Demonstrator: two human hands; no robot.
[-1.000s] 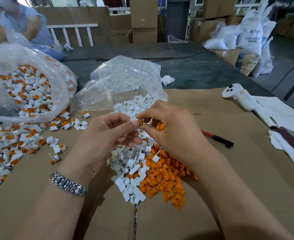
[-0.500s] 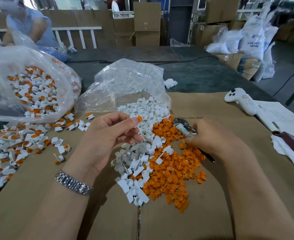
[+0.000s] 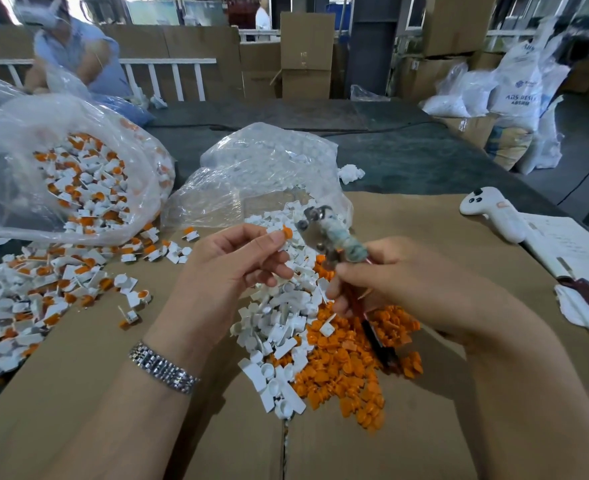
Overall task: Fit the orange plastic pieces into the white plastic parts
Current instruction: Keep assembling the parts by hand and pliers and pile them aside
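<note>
My left hand (image 3: 230,268) pinches a small white part with an orange piece (image 3: 287,233) in it between thumb and forefinger, held above the heap. My right hand (image 3: 407,285) grips a pair of pliers (image 3: 327,237) by red handles, its cloth-wrapped jaws pointing up close to the orange piece. Below the hands lies a heap of loose white parts (image 3: 279,327) and, to its right, a heap of loose orange pieces (image 3: 348,368) on the cardboard sheet (image 3: 459,393).
A clear bag (image 3: 68,174) of fitted white-and-orange parts lies at the left, with more spilled (image 3: 26,292) before it. A second clear bag (image 3: 265,174) sits behind the heaps. A white controller (image 3: 490,211), papers (image 3: 570,247) and a cloth (image 3: 584,310) lie at the right. Another person (image 3: 74,53) works at the back left.
My right hand left the white part, reached right to the pliers on the cardboard, picked them up and brought them up beside the left hand. The left hand kept holding the fitted part.
</note>
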